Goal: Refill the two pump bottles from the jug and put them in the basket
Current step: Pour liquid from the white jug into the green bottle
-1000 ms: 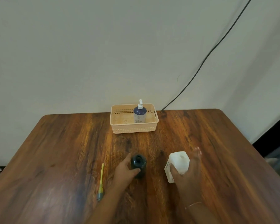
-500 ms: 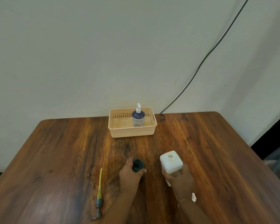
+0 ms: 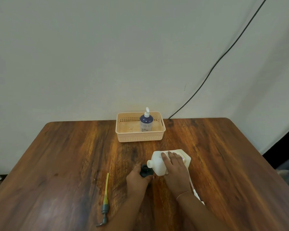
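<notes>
Left hand [image 3: 137, 180] gripping, right hand [image 3: 175, 170] clasped, forearms converging

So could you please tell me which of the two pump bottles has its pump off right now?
The dark bottle gripped by the left hand; its pump lies on the table. The blue bottle in the basket has its pump on.
</notes>
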